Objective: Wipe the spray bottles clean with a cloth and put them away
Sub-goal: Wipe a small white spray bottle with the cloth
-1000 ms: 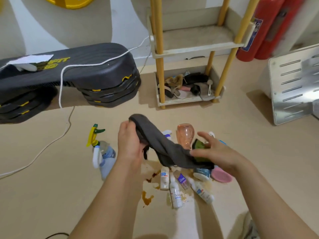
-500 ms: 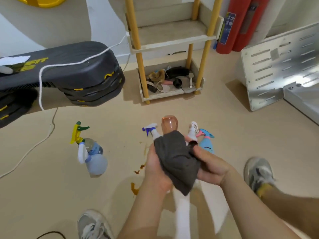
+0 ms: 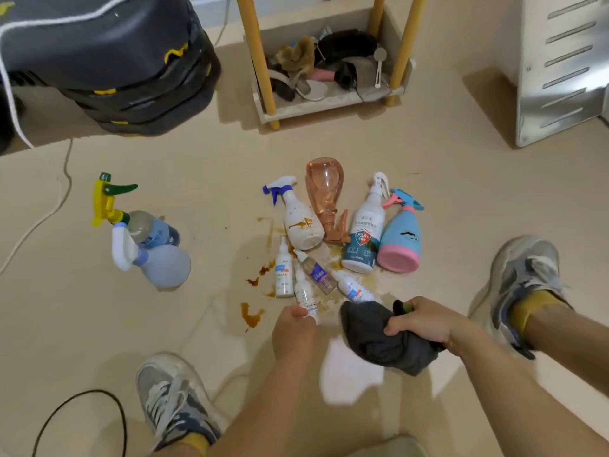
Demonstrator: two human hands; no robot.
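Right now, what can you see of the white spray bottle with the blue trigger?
The white spray bottle lies on its side on the beige floor, with its blue-tipped trigger head pointing away and its flat base toward the person. It looks like opaque plastic and is splashed with brown stains. The clear orange bottle lies close beside it.

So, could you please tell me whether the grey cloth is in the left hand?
No, the right hand grips the grey cloth, while the left hand holds the end of a small white bottle.

The beige floor (image 3: 438, 192) spreads under the grip; well ahead stands a yellow-legged shelf (image 3: 261, 64), right of it a metal panel (image 3: 530, 70).
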